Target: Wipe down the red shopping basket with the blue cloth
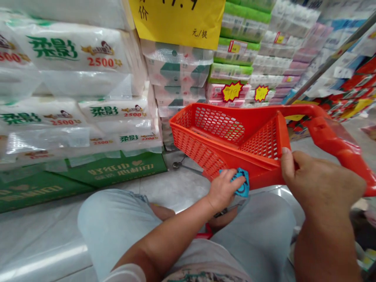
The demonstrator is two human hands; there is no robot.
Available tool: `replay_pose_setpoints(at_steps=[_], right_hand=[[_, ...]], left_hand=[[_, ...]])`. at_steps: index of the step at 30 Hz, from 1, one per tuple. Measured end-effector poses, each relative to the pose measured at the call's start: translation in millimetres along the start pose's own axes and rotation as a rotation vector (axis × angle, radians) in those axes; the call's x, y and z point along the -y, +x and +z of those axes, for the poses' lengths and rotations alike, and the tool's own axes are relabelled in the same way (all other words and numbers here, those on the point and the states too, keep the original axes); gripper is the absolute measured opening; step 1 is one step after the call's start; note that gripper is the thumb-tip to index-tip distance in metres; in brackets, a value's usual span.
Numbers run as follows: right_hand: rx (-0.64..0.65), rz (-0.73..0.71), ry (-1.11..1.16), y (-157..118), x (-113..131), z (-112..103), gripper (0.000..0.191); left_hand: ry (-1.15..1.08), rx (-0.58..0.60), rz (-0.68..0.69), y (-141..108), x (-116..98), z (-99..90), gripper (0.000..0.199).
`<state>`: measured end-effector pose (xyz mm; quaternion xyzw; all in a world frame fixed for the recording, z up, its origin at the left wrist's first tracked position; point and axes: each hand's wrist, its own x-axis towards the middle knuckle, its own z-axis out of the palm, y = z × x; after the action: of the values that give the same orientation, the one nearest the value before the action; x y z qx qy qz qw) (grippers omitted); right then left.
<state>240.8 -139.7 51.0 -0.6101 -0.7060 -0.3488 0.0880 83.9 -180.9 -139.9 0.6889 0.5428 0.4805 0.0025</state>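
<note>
A red plastic shopping cart point(202, 147) with a perforated basket stands right in front of me, tilted in the view. My left hand point(223, 189) presses a blue cloth point(243, 182) with dark markings against the lower outer side of the basket. The fingers are curled over the cloth, which covers part of the wall. With its thumb over the top edge, my right hand point(321, 180) grips the basket's rim at the handle end. Its other fingers are mostly hidden behind the hand. The basket holds nothing that I can see.
White tissue packs point(73, 51) are stacked on a green base point(123, 170) at the left. More packs in green wrap point(243, 23) rise behind the cart, below a yellow price sign point(179, 19). A metal pole point(331, 62) slants at the right. Grey floor tiles point(38, 243) lie below.
</note>
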Motion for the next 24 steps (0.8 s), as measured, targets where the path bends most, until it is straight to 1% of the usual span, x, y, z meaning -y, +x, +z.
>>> replay_pose_setpoints(at_steps=[1, 2, 4, 7, 10, 13, 17, 19, 21, 22, 24], right_hand=[[0.022, 0.005, 0.004, 1, -1, 0, 0.058], [0.04, 0.006, 0.008, 2, -2, 1, 0.056], [0.048, -0.003, 0.012, 2, -5, 3, 0.055], [0.021, -0.03, 0.004, 2, -6, 4, 0.058], [-0.008, -0.034, 0.001, 1, -3, 3, 0.059], [-0.036, -0.071, 0.005, 1, 0, 1, 0.059], [-0.048, -0.159, 0.035, 2, -4, 4, 0.056], [-0.058, -0.224, 0.046, 2, -12, 11, 0.054], [-0.067, -0.288, 0.065, 4, -21, 22, 0.053], [-0.056, -0.318, 0.078, 5, -25, 27, 0.053], [-0.019, -0.35, 0.097, 7, -30, 35, 0.051]], left_hand=[[-0.008, 0.019, 0.025, -4, -1, 2.2, 0.043], [-0.008, 0.003, 0.005, -6, 1, 1.6, 0.042], [0.005, -0.097, -0.116, -5, 14, -7.2, 0.045], [0.01, -0.255, -0.279, 11, 41, -29.8, 0.05], [-0.024, -0.327, -0.334, 29, 54, -44.8, 0.048], [-0.066, -0.352, -0.342, 34, 55, -46.9, 0.045], [-0.107, -0.379, -0.349, 28, 60, -45.7, 0.043], [-0.117, -0.404, -0.354, 28, 63, -47.0, 0.044], [-0.115, -0.446, -0.365, 30, 63, -47.3, 0.044], [-0.112, -0.476, -0.375, 31, 60, -45.9, 0.044], [-0.117, -0.522, -0.408, 33, 47, -38.7, 0.046]])
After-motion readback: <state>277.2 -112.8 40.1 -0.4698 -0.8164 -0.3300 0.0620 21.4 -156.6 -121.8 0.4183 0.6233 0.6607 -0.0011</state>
